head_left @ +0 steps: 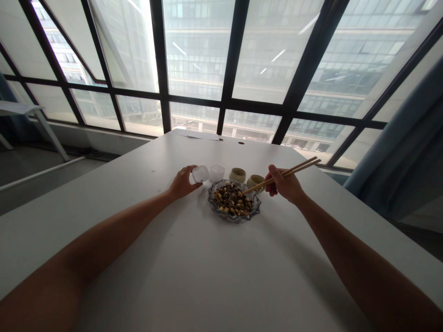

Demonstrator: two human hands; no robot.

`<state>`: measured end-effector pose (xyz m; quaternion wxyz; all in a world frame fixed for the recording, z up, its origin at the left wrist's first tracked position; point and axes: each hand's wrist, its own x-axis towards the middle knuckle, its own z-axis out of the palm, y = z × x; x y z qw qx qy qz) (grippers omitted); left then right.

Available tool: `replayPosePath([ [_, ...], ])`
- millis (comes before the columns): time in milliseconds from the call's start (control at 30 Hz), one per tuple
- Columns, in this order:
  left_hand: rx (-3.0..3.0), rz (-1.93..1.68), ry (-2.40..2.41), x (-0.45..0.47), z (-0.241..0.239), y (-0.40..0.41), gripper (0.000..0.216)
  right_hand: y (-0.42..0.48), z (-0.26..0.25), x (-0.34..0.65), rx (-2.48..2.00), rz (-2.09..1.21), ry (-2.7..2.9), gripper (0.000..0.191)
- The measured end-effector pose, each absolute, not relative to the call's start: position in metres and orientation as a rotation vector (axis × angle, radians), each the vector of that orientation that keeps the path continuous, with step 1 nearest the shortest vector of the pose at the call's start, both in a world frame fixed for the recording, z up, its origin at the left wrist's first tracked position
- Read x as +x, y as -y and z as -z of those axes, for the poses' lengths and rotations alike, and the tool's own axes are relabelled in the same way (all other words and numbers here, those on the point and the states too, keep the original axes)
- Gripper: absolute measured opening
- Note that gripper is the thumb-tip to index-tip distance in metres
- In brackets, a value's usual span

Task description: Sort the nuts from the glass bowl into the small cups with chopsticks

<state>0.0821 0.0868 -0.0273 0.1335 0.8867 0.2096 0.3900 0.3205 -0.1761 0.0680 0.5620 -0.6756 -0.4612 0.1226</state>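
My left hand (186, 182) grips a small translucent plastic cup (200, 174), which tilts toward the glass bowl. A dark speck shows inside that cup. Wooden chopsticks (294, 170) are held in my right hand (282, 183), their tips down among the nuts and seeds (231, 197) heaped in the bowl. The bowl (235, 218) is clear glass with a scalloped rim. Behind it stand a second translucent cup (217, 172) and two beige-green ceramic cups, one at the middle (237, 174) and one at the right (255, 180), partly hidden by the chopsticks and my right hand.
Everything stands on a white table (194, 272). Sheets of paper (199, 134) and a dark round hole (241, 143) are at its far end. Large windows rise behind it. A blue curtain (401, 152) hangs at the right, and another white table (20, 109) stands at the left.
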Motion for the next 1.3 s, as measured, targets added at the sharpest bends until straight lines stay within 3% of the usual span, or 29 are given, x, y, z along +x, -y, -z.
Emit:
replayPosePath([
  [667,2.487,-0.901,-0.946,0.084,0.031,-0.092,0.077,0.185,-0.073,0.312,-1.611,-0.122,1.307,0.065],
  [1000,2.692,-1.073,-0.848,0.100,0.002,-0.082,0.084,0.190,-0.084,0.304,-1.656,-0.091,1.444,0.065],
  [1300,2.843,-0.579,-0.862,0.173,-0.032,-0.065,0.085,0.188,-0.079,0.304,-1.666,-0.120,1.441,0.061],
])
